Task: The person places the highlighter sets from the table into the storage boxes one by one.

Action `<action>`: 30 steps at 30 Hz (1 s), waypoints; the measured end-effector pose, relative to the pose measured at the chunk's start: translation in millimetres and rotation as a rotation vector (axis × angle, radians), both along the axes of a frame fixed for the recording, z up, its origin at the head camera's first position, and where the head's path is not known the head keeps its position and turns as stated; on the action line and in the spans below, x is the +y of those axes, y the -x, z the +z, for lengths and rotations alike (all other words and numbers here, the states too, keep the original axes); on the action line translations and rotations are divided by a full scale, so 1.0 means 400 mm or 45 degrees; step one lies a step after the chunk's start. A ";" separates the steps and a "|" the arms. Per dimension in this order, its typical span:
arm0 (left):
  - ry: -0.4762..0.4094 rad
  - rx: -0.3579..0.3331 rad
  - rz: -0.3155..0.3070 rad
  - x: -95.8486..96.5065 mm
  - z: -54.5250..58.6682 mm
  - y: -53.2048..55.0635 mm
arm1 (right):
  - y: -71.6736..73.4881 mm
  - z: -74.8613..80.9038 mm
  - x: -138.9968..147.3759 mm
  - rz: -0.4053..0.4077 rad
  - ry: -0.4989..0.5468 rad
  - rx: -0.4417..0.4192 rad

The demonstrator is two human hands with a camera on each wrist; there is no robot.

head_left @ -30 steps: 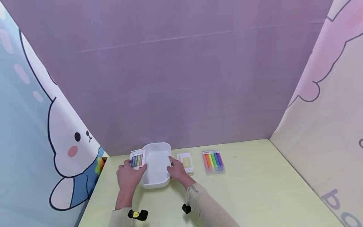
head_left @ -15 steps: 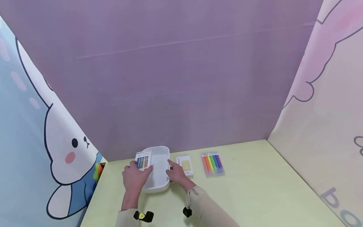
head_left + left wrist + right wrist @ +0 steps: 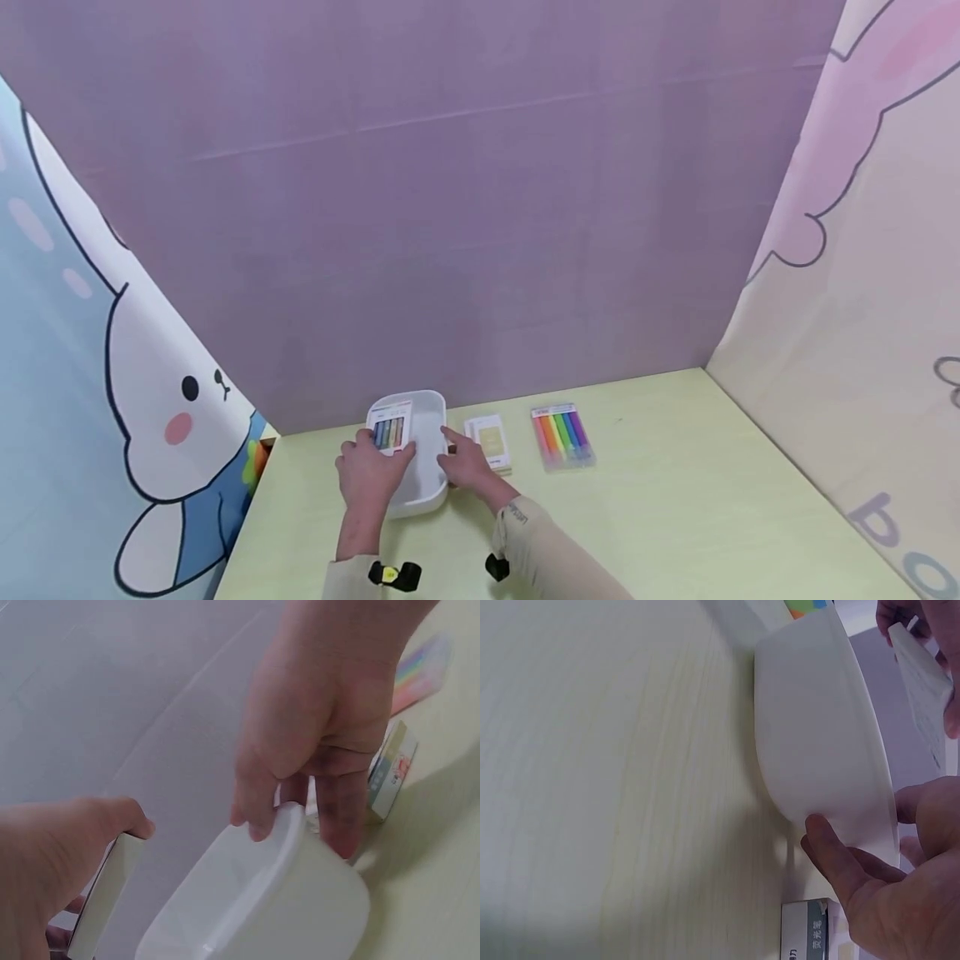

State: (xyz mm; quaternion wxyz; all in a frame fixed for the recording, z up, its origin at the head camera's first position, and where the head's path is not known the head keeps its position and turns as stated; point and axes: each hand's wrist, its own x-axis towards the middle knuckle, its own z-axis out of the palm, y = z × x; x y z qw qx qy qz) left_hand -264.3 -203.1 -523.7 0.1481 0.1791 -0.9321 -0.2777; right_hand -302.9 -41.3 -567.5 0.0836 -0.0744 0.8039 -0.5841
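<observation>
In the head view my left hand (image 3: pixel 372 472) grips a flat white box (image 3: pixel 392 427) with several coloured sticks on its front. The box is above the left part of a white plastic bin (image 3: pixel 428 442), held apart from the rim in the left wrist view. My right hand (image 3: pixel 469 462) pinches the bin's right wall, thumb and fingers on either side of the rim (image 3: pixel 885 761). Just right of that hand lies a small white box (image 3: pixel 491 442) with a yellow panel, partly hidden by the hand.
A clear pack of rainbow-coloured markers (image 3: pixel 562 435) lies farther right on the pale yellow table (image 3: pixel 675 500). A purple backdrop (image 3: pixel 480 250) rises behind the table. Printed cartoon panels stand at the left and right.
My left hand has carried the flat box rightward, from the bin's left rim to over the bin. My right hand keeps its pinch on the bin's wall. The head view has shifted slightly.
</observation>
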 end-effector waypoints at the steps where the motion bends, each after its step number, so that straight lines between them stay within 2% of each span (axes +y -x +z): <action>1: 0.037 -0.007 0.001 0.002 -0.004 -0.005 | -0.001 0.000 -0.001 0.018 0.000 -0.004; 4: 0.138 -0.020 -0.023 0.010 -0.022 -0.017 | -0.001 -0.002 0.000 0.043 0.001 -0.003; 7: 0.194 -0.008 -0.058 0.019 -0.041 -0.026 | 0.005 -0.005 0.004 0.017 -0.020 0.018; 11: 0.167 0.075 -0.065 0.018 -0.056 -0.029 | 0.010 -0.003 0.008 -0.008 -0.035 0.029; 14: 0.164 0.113 -0.071 0.000 -0.053 -0.032 | 0.004 0.001 0.006 0.005 -0.017 0.011; 20: 0.145 0.102 -0.103 -0.045 -0.049 -0.033 | -0.012 0.001 0.003 0.031 0.015 -0.008; 27: 0.091 0.040 -0.129 -0.077 -0.078 -0.018 | 0.001 -0.006 0.004 0.016 -0.028 -0.022; 30: 0.025 0.032 -0.157 -0.090 -0.089 -0.016 | 0.004 -0.005 0.005 0.019 -0.039 -0.028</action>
